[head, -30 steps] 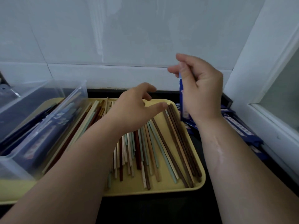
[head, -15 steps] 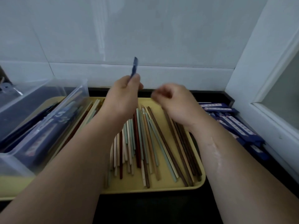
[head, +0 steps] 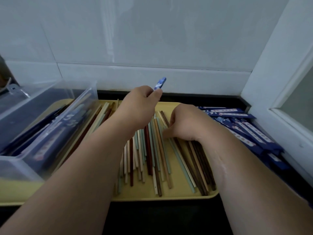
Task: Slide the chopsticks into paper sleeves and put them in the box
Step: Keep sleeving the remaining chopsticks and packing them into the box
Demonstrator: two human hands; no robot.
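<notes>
On the yellow plastic tray (head: 179, 195), thin coloured chopsticks (head: 152, 153), judged light, stiff and best pinched mid-shaft, are covered by the curled right hand (head: 186, 122), grip indeterminable; a blue paper sleeve (head: 160, 83) is pinched by the left hand (head: 138, 107).

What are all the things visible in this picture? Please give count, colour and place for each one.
tray: one, yellow, on the counter
counter: one, black, under the tray
chopsticks: many, brown, red, beige and pale green, loose on the tray
box: one, clear, on the tray's left part
boxed sleeves: several, blue, inside the box
spare sleeves: many, blue with white strips, on the counter right of the tray
held sleeve: one, blue, in the left hand
wall: white tiles, behind
window frame: white, right
left hand: above the tray, pinches the held sleeve
right hand: on the chopsticks, fingers curled, grip hidden
</notes>
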